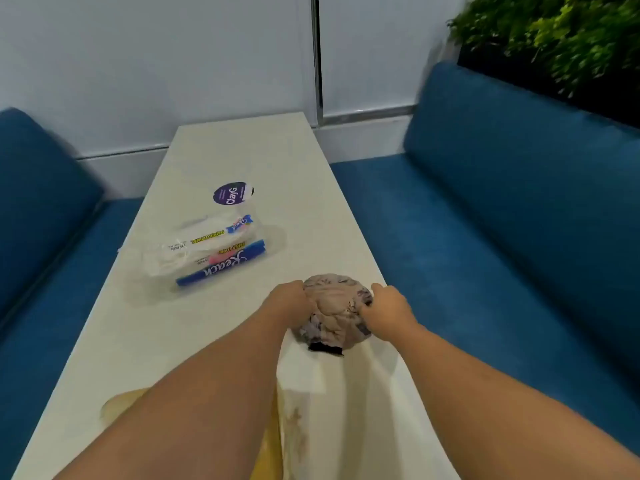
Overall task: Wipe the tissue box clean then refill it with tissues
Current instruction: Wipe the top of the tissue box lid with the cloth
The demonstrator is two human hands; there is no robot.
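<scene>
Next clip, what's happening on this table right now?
A person has both hands on a bunched patterned cloth near the right edge of a long white table: the left hand grips its left side, the right hand its right. Whether anything sits under the cloth cannot be seen. A plastic pack of paper towels lies untouched farther back on the left, beyond it a round dark sticker. Blue benches flank the table.

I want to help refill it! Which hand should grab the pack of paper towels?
Probably the left hand. The paper towel pack lies on the table on that side, while the right hand sits farther away. Both now grip the crumpled cloth.
</scene>
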